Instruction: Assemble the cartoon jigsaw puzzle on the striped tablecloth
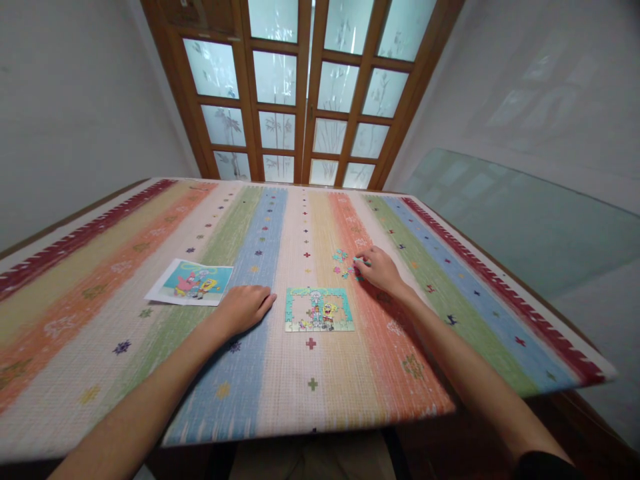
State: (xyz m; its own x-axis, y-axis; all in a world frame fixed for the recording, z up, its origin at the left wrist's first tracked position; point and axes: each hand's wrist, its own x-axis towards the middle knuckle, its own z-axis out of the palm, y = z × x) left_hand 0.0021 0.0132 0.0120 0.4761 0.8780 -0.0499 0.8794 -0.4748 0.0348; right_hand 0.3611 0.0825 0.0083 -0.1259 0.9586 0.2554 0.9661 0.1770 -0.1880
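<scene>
Lying in front: jigsaw puzzle point(317, 311), flat on the cloth-covered bench point(287, 380); border joined, figures set inside, gaps on both sides of them
Loose pieces point(341, 255): scattered just beyond the puzzle's far right corner
Right hand point(379, 269): at the scatter's right side; fingers bent, tips drawn in near the thumb; cannot tell whether a piece is pinched
Step in hand: seemingly choosing or lifting a piece
Next move: would call for a fingertip hold on one piece, turned to match a gap's edges
Left hand point(245, 309): resting, loosely curled, left of the puzzle; nothing seen in it, palm hidden
Picture sheet point(193, 283): beyond the left hand's wrist; shows cartoon figures like the puzzle's
In the way: right hand hides some pieces; nothing tall stands between scatter and puzzle
Farther off: glass-paned doors point(300, 100) past the bench; pale green panel point(530, 200) at right
</scene>
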